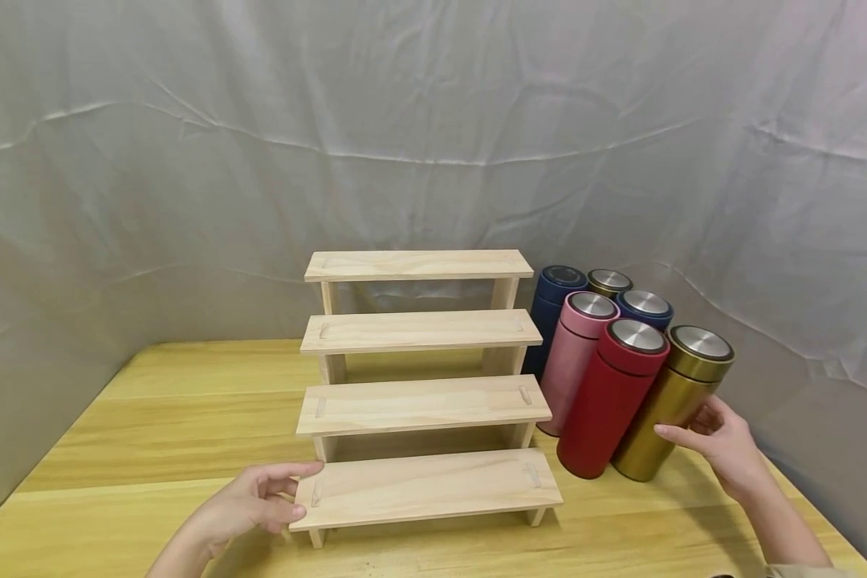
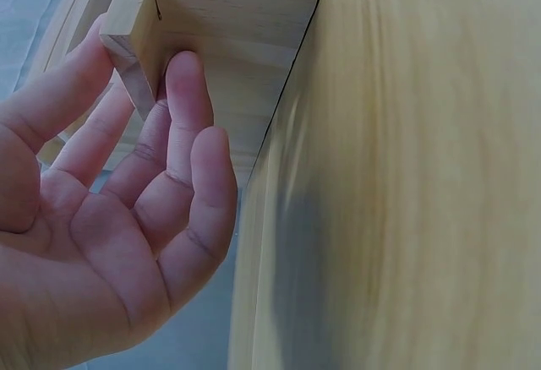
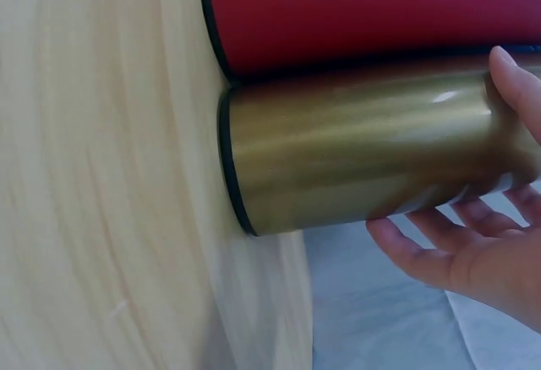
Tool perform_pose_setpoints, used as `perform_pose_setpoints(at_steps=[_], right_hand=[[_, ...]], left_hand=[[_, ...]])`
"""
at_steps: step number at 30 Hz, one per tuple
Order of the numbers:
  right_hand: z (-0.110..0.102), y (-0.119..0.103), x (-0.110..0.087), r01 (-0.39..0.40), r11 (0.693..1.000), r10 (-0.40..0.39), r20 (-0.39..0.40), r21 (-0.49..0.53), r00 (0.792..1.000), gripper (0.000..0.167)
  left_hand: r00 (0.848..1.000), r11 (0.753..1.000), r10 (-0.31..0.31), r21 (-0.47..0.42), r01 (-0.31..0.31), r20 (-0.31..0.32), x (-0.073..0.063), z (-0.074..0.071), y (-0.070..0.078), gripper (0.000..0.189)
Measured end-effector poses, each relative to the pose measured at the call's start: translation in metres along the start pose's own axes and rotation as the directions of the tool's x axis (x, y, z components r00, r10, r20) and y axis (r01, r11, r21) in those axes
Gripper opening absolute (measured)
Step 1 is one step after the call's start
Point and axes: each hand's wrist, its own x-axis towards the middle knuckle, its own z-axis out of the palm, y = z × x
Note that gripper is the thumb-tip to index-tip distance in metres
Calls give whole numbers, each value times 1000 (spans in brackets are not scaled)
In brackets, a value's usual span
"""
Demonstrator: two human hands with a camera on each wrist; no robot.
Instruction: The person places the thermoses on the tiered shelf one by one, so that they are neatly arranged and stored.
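A pale wooden display stand [image 1: 426, 486] with several stepped shelves stands on the table. My left hand [image 1: 242, 504] pinches the left end of its lowest shelf, the board's edge [image 2: 127, 28] between thumb and fingers in the left wrist view. On the right, my right hand [image 1: 726, 449] grips a gold thermos [image 1: 665, 417] with a silver lid, thumb on the near side and fingers at its far right side. A red thermos [image 1: 610, 397] stands right beside the gold one. In the right wrist view the gold thermos's black-rimmed base [image 3: 232, 163] is at the tabletop.
Behind the red and gold thermoses cluster a pink thermos [image 1: 574, 361], two blue ones and another gold one, close to the stand's right side. The wooden table [image 1: 188, 433] extends left of the stand. A grey cloth [image 1: 405, 144] hangs behind and at both sides.
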Motion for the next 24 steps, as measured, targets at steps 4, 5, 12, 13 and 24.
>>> perform_pose_setpoints(at_steps=[4,5,12,13,24], right_hand=[[-19,42,8,-32,999,31,-62,-12,998,55],[-22,49,10,-36,999,36,-78,-4,996,55],[-29,56,9,-27,998,21,-110,-58,994,51],[-29,55,9,-31,997,23,-113,-69,993,51],[-40,49,2,1,1000,0,-70,23,998,56]], left_hand=[[1000,1000,-4,-6,4,3,0,0,0,53],[1000,1000,-2,-7,2,6,0,0,0,52],[1000,1000,19,-13,-19,19,1,-1,0,52],[1000,1000,21,-13,-21,20,0,-1,0,52],[1000,1000,15,-20,-15,12,0,-1,-1,52]])
